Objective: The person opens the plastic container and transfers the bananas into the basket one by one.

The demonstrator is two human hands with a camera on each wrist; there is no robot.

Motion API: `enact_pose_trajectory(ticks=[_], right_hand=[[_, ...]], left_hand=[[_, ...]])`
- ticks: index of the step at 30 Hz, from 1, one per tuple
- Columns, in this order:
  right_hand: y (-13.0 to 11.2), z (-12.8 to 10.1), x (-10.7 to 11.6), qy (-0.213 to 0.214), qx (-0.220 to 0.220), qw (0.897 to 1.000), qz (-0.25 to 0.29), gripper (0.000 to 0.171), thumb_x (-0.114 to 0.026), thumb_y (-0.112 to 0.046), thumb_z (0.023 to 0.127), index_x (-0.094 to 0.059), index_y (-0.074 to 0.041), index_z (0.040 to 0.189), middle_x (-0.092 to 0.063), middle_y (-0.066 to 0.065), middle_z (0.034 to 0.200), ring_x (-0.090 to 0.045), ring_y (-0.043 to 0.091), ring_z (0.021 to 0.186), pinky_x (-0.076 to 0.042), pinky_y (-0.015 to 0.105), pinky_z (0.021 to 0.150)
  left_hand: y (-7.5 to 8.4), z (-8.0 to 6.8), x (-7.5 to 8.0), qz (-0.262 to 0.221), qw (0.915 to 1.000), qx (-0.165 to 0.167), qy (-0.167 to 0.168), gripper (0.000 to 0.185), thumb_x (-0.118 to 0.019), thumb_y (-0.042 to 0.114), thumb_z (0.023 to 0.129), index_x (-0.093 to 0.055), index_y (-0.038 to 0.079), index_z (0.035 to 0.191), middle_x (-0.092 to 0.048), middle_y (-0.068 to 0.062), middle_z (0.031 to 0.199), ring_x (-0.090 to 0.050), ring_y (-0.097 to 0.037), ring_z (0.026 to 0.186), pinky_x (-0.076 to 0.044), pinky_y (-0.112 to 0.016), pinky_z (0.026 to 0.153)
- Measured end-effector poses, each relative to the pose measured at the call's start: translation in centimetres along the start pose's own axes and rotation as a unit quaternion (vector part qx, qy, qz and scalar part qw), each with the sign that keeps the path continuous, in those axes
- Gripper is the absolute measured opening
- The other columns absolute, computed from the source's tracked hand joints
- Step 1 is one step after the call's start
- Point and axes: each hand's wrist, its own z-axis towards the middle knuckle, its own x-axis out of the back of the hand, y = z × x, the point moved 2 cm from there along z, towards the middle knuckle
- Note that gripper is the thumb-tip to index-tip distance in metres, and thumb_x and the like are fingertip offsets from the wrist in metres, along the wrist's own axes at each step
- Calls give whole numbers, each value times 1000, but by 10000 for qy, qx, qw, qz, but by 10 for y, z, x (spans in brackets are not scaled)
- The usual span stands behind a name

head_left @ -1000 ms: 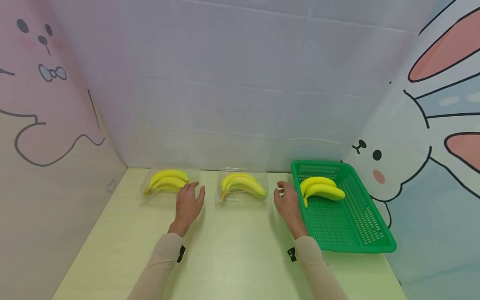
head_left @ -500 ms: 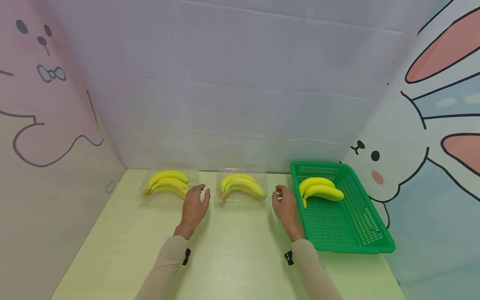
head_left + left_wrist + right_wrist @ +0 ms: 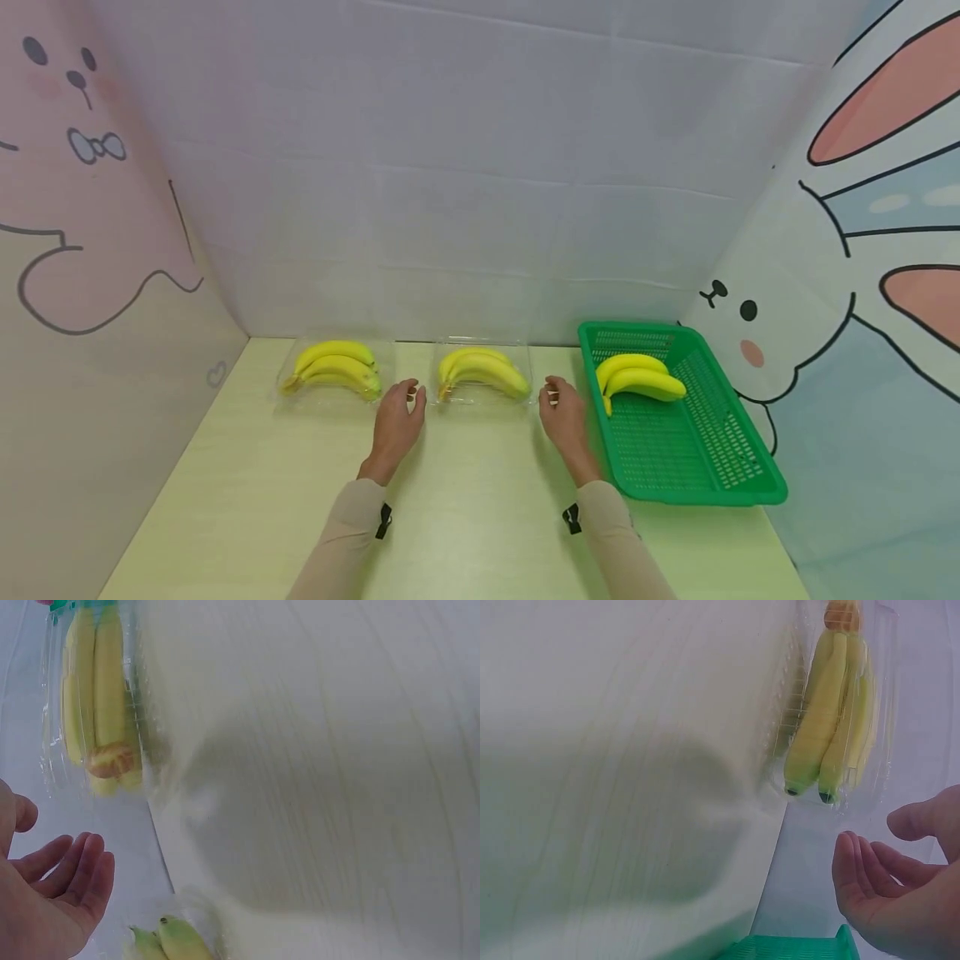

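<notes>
Two clear plastic trays stand at the back of the table, each with a bunch of yellow bananas: the left bunch [image 3: 333, 367] and the middle bunch [image 3: 483, 372] [image 3: 101, 697] [image 3: 829, 712]. My left hand [image 3: 397, 421] [image 3: 45, 892] hovers just left of the middle tray [image 3: 483, 396], fingers relaxed, holding nothing. On that tray's right side hovers my right hand [image 3: 562, 417] [image 3: 900, 885], fingers loosely curved and empty. A third banana bunch [image 3: 637, 379] lies in the green basket [image 3: 697, 475].
The green basket stands at the right, close to my right wrist. Panel walls with cartoon rabbits [image 3: 757, 333] close the table in on the left, back and right. Bare pale table surface [image 3: 465, 508] lies in front of the trays.
My left hand has moved right, from the left tray toward the middle tray. My right hand has shifted slightly left, away from the basket.
</notes>
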Motion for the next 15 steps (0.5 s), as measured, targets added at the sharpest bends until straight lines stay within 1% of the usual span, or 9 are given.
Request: enact_pose_trajectory(ticks=[3, 8, 15], right_hand=[[1, -1, -2, -54, -55, 10000, -13, 23, -63, 2, 97, -65, 13, 117, -69, 25, 103, -67, 38, 89, -60, 50, 79], [4, -3, -6, -297, -237, 9993, -74, 26, -62, 0, 99, -63, 12, 121, -67, 26, 108, -66, 38, 92, -59, 50, 81], [11, -5, -11, -550, -410, 9975, -137, 28, -61, -2, 100, -62, 12, 125, -67, 27, 113, -67, 38, 94, -59, 50, 84]], left_hand=[[-1, -2, -4, 10, 9999, 91, 74, 33, -61, 16, 104, -64, -9, 125, -69, -18, 105, -65, -34, 95, -55, -50, 84], [-1, -5, -11, 20, 9996, 202, 183, 32, -61, 16, 104, -64, -9, 123, -70, -16, 100, -65, -32, 91, -55, -50, 80], [-3, -5, -17, -85, 9988, 392, 294, 30, -61, 16, 104, -67, -10, 118, -70, -19, 98, -67, -35, 90, -55, -52, 80]])
